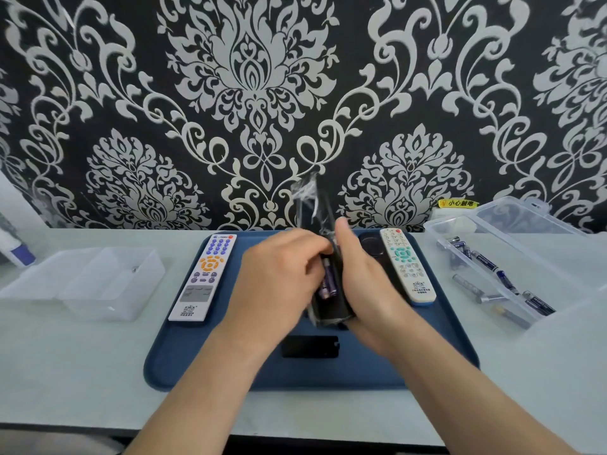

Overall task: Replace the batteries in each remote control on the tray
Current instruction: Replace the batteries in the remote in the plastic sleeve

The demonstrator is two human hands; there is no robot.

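I sat in what looked like a home room. Black damask wallpaper rose behind my pale table.

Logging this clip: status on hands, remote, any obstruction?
Right hand grips black remote, back up. Left hand fingers at open battery bay, batteries inside. Cover off, on tray. Nothing in the way.
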